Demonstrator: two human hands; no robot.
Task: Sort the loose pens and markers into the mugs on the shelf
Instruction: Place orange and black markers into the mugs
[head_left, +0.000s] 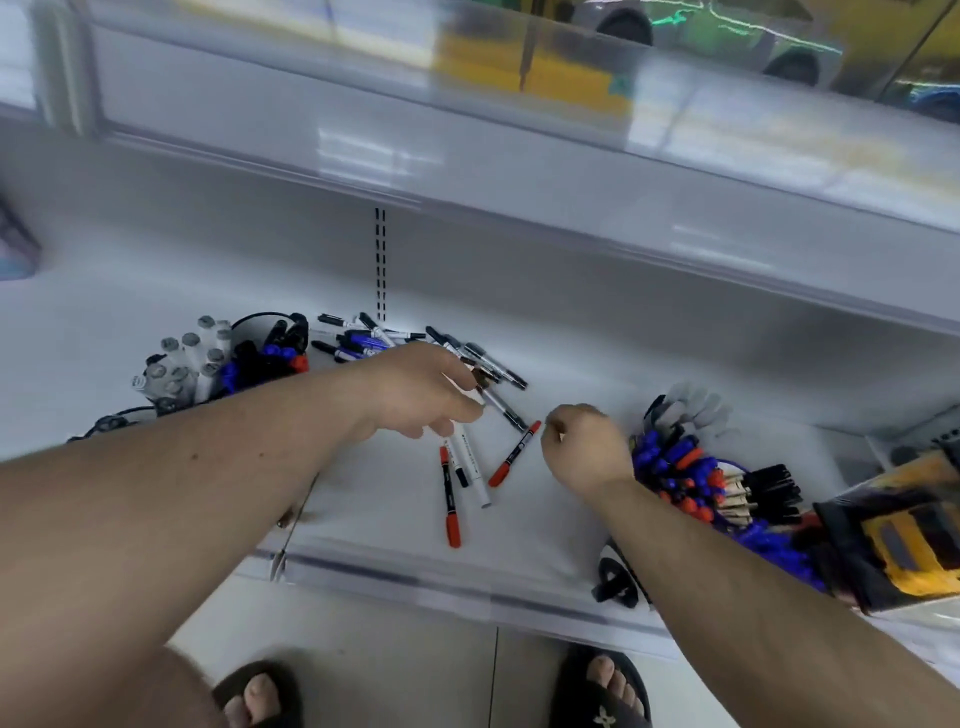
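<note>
Loose pens and markers lie on the white shelf (571, 519): a pile at the back (363, 340), a red marker (450, 501) and a white one (470, 467) in front, and another red marker (511, 454). My left hand (415, 389) reaches over them and pinches a grey pen (501, 408) at its fingertips. My right hand (584, 449) hovers just right of the second red marker with its fingers curled, and I see nothing in them. A black-rimmed mug (262, 325) at the left holds blue, black and red markers. Mugs at the right (675, 467) are packed with blue and red ones.
Grey-capped markers (182, 364) stand bunched at the far left. A yellow and black box (909, 535) sits at the right edge. A white mug with a black handle (613, 582) lies near the shelf's front lip (415, 577). Another shelf (467, 171) overhangs above.
</note>
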